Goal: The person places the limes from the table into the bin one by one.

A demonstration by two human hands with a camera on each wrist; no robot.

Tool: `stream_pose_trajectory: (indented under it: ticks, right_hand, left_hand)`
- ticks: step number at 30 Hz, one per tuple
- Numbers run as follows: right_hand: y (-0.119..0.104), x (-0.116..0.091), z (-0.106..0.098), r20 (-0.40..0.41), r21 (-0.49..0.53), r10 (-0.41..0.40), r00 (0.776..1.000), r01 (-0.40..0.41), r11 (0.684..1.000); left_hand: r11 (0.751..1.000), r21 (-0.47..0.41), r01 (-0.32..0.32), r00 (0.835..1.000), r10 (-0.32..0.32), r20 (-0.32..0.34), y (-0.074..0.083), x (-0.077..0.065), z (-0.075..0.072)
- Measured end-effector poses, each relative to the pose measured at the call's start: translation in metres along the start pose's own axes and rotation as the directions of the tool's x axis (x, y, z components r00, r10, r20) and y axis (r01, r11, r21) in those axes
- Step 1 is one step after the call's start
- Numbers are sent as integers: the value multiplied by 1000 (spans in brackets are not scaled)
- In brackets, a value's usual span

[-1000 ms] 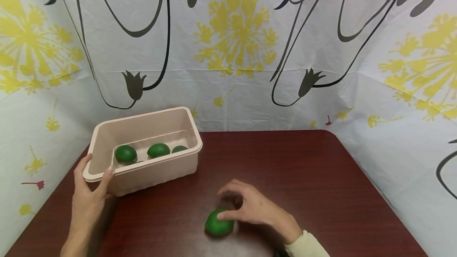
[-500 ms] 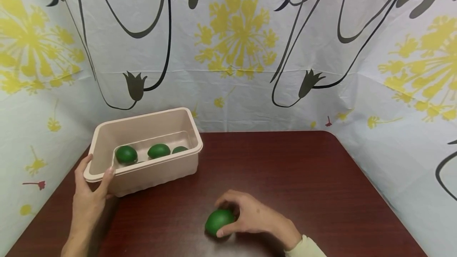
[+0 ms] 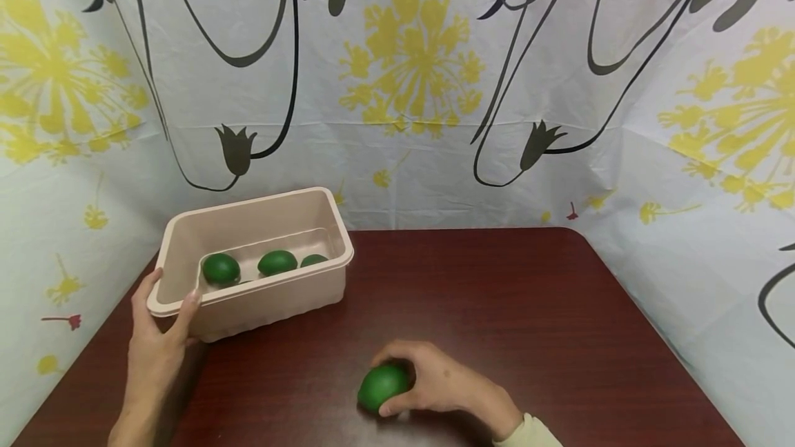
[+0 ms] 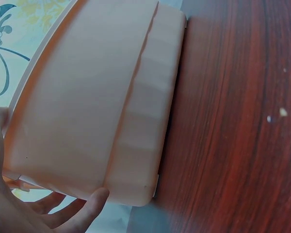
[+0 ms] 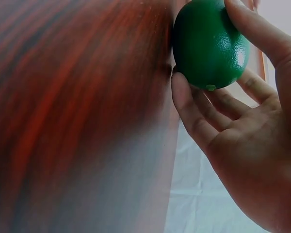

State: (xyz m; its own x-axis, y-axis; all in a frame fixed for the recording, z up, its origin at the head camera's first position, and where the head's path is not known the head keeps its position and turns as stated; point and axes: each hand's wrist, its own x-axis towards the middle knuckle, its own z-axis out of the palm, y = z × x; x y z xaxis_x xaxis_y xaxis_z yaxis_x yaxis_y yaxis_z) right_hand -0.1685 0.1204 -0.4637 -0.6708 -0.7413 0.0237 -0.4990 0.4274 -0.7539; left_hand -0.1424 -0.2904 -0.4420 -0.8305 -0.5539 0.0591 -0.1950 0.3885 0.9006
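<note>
A green lime (image 3: 381, 388) is on the table at the front middle, and my right hand (image 3: 442, 379) grips it with the thumb on the near side and the fingers curled round the far side. In the right wrist view the lime (image 5: 211, 46) shows a glossy skin and a small stem nub. At the left, my left hand (image 3: 151, 354) holds the near left corner of a beige plastic bin (image 3: 273, 307), thumb at the rim and other fingers along its end. Inside the bin sit a lime (image 3: 220, 270), another lime (image 3: 277, 263) and a third lime (image 3: 314, 260), partly hidden by the front wall.
The dark red-brown wooden table (image 3: 497, 309) spreads out to the right of the bin. A pale patterned cloth (image 3: 397, 178) hangs behind the table and at both sides. In the left wrist view small light specks (image 4: 282, 112) show on the wood.
My right hand has come down lower over the lime, its thumb sliding from the top to the near side and its fingers closing round it. The left hand and bin have stayed put.
</note>
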Motion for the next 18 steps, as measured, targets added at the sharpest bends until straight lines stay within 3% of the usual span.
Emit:
stream_pose_trajectory:
  ticks: [9,18]
  right_hand:
    - [1,0,0,-23,-15,20,1000,-21,1000]
    - [4,2,-1,-76,-54,-17,997,13,998]
  left_hand:
    - [1000,-9,-3,1000,3,-3,0,-1,1]
    - [1000,-8,5,1000,-5,-2,0,0,1]
